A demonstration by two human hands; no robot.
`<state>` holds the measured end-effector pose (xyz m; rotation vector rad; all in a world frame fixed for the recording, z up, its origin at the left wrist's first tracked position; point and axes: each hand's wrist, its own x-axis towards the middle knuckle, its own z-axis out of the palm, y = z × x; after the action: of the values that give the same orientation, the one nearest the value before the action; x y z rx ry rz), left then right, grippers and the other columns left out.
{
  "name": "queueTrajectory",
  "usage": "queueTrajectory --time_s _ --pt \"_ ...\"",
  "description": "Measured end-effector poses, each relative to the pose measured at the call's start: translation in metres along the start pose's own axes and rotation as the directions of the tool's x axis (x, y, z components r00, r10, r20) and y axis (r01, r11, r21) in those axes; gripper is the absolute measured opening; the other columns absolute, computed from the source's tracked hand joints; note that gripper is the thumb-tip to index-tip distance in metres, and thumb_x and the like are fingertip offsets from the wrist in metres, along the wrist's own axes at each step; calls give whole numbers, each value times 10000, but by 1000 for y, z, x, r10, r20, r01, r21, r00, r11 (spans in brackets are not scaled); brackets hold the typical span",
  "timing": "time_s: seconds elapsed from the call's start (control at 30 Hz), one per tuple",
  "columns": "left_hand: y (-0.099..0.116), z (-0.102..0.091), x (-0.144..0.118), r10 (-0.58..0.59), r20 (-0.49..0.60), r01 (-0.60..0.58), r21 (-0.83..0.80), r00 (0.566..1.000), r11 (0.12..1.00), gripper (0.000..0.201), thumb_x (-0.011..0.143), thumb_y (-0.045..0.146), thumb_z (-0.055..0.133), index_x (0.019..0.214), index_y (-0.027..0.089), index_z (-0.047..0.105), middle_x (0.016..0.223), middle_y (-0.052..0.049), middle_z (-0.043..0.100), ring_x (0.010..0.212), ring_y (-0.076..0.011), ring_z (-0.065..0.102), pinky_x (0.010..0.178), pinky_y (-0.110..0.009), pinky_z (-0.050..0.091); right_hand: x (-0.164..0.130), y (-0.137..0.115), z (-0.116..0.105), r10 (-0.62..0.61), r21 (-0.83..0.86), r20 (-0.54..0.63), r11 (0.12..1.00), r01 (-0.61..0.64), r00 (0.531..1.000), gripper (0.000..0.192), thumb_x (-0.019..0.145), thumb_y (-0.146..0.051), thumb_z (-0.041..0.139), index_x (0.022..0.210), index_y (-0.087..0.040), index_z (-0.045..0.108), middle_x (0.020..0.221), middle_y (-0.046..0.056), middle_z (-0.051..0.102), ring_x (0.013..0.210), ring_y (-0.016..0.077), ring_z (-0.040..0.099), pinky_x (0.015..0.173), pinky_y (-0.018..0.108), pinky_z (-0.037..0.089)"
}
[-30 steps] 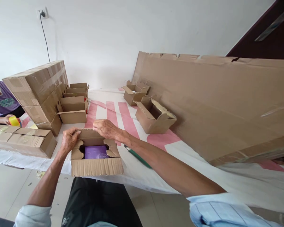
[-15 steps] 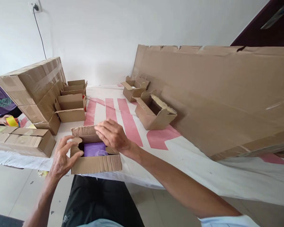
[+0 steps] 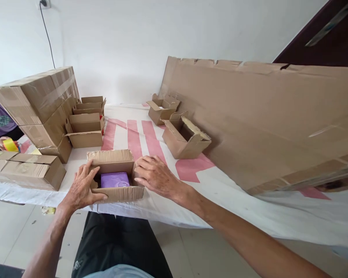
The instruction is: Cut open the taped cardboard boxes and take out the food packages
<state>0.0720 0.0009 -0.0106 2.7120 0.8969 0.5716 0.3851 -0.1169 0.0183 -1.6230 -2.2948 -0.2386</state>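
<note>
Purple pack (image 3: 115, 180) inside an open cardboard box (image 3: 118, 195)

Clock centred on the cardboard box, twelve pointing away from us. Box stands near our edge of a white cloth (image 3: 156, 208) with pink stripes; our dark trousers (image 3: 98, 239) are at six. Purple pack lies inside, below the rim. Far flap (image 3: 110, 156) raised at twelve, ribbed.

Our left hand (image 3: 82, 187) at nine: fingers over the left end, thumb along the near wall, gripping that corner. Our right hand (image 3: 156, 174) at three: fingers curled against the right end (we cannot tell whether they pinch the cardboard or only press it).

Round the dial. At one, well apart, a small open carton (image 3: 159, 116); at two, nearer us, a bigger-looking carton (image 3: 176, 143), also open. Between two and three a large cardboard panel (image 3: 249, 127) leans, top edge ragged. At eleven, a row of open cartons (image 3: 85, 139), bits of red showing; just beside it, between ten and eleven, a stack of taped boxes (image 3: 36, 98). At nine, a long low box (image 3: 26, 172), taped. Between nine and ten we note a co-worker's hand (image 3: 1, 143) holding yellow tape (image 3: 11, 145).
</note>
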Motion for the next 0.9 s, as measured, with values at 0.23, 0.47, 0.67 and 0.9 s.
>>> queueTrajectory --time_s 0.23,0.47,0.67,0.9 --pt "3 0 8 9 24 -8 -36 1000 999 975 705 627 926 1532 310 518 1593 -188 468 1504 -476 418 1148 -706 457 -26 7 19 207 403 -28 898 -178 978 122 1028 -188 578 1075 -235 680 1051 58 692 911 199 687 815 342 567" --pt "26 18 5 9 -114 -16 -59 993 998 1010 654 499 968 1525 282 505 1484 -168 496 1383 -444 504 1137 -637 511 9 -12 -2 135 74 117 987 -144 984 314 1058 -163 515 798 -203 686 923 118 737 898 260 707 834 392 548" --pt "29 29 5 -31 -165 15 -99 986 995 1006 622 420 976 1500 286 505 1461 -168 506 1357 -442 519 1103 -628 527 59 -25 15 246 69 529 941 -331 812 251 984 -309 679 774 -187 746 921 176 810 938 322 782 771 380 553" --pt "31 49 2 -127 -221 102 -121 967 987 987 584 352 962 1463 269 521 1518 -176 485 1452 -461 461 1147 -644 491 85 -24 29 333 24 633 894 -447 699 283 833 -415 832 703 -175 759 802 147 813 877 319 804 651 318 530"
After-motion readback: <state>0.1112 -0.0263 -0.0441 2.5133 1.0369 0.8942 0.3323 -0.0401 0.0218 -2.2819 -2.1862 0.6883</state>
